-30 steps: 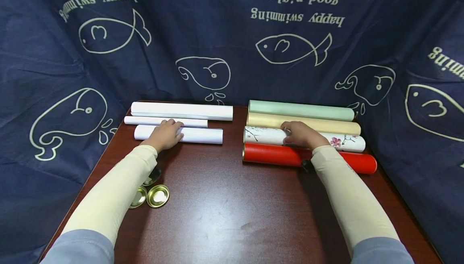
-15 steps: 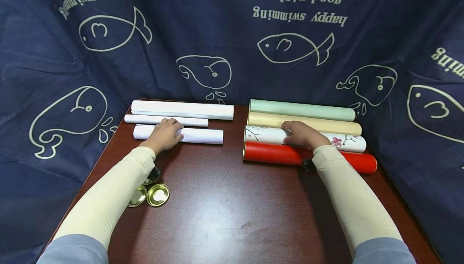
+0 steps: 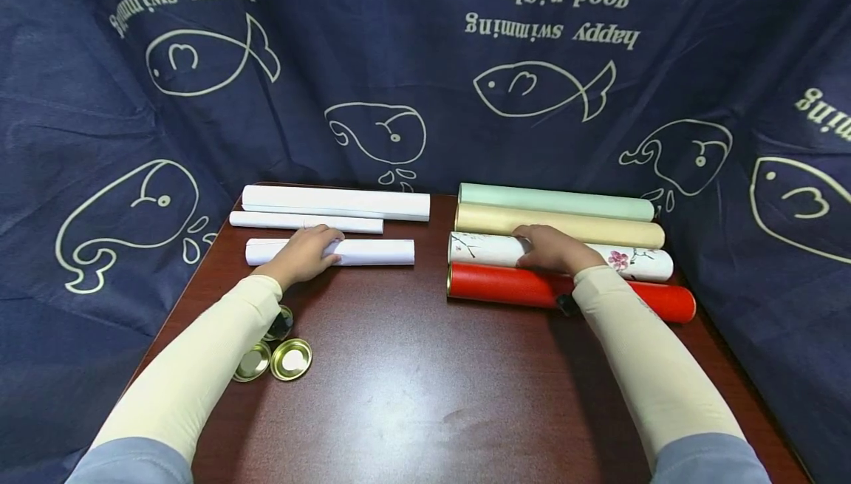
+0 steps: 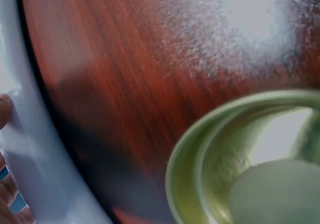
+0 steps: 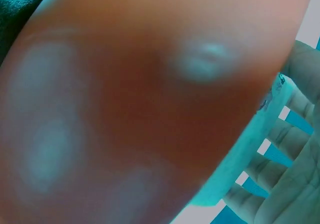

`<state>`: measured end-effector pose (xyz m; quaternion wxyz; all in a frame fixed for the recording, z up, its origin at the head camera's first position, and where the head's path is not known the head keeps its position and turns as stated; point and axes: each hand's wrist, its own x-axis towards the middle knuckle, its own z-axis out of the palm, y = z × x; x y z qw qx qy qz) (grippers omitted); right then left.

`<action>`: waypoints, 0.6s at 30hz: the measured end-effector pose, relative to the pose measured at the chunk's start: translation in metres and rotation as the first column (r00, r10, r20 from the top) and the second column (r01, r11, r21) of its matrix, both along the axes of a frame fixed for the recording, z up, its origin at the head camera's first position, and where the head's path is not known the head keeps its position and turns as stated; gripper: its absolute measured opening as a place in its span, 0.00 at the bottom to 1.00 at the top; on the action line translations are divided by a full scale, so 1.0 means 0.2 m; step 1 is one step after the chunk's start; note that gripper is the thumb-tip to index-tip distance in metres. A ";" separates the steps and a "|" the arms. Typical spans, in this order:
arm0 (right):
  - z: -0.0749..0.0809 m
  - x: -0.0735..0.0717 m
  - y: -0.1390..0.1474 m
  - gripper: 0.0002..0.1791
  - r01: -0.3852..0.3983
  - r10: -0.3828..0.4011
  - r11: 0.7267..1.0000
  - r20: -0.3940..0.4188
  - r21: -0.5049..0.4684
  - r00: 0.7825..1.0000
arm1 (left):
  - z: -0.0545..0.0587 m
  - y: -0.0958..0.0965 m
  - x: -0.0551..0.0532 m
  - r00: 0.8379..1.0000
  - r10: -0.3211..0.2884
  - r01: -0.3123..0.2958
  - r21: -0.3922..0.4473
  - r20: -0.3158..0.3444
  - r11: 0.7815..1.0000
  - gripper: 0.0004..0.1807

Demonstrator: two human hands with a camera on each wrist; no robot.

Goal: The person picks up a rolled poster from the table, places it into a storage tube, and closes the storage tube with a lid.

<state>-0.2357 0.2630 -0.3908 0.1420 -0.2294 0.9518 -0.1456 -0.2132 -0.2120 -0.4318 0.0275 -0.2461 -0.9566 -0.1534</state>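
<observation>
My left hand [image 3: 307, 253] grips the nearest of three white paper rolls [image 3: 375, 252], thumb in front and fingers over the back. In the left wrist view the fingertips [image 4: 4, 111] show at the edge of that roll [image 4: 45, 149]. At the right, my right hand [image 3: 555, 247] holds a white cardboard tube with plum blossoms [image 3: 492, 247], third in a row of tubes. The right wrist view shows its fingers [image 5: 287, 139] curled around the tube, with the red tube [image 5: 150, 109] blurred in front. The red tube [image 3: 505, 284] lies nearest, partly under the wrist.
Two more white rolls, one thick [image 3: 332, 202] and one thin [image 3: 299, 221], lie behind. A green tube [image 3: 558, 202] and a cream tube [image 3: 565, 225] lie at the back right. Gold metal lids [image 3: 291, 359] sit beside the left forearm. Blue fabric [image 3: 425, 63] encloses the dark wooden table [image 3: 412, 395].
The nearest paper roll has shifted slightly forward and right under my left hand, widening its gap to the thin roll. The right hand has stayed on the blossom tube.
</observation>
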 end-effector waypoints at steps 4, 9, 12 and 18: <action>-0.01 -0.01 0.00 0.31 0.014 -0.014 1.000 0.030 -0.007 0.999 | -0.02 0.00 0.01 1.000 -0.017 0.016 0.039 0.017 0.999 0.23; 0.00 -0.03 0.00 0.32 0.005 -0.006 1.000 0.069 0.014 0.998 | -0.02 0.00 0.03 1.000 -0.017 0.015 0.077 0.025 0.997 0.21; 0.01 -0.04 -0.01 0.32 0.009 -0.010 1.000 0.088 0.018 0.996 | -0.01 0.01 0.03 1.000 -0.023 0.021 0.081 0.019 0.997 0.20; 0.02 -0.07 -0.02 0.30 0.003 -0.002 1.000 0.100 -0.011 0.995 | 0.00 0.01 0.05 0.999 -0.047 0.048 0.072 -0.008 0.996 0.19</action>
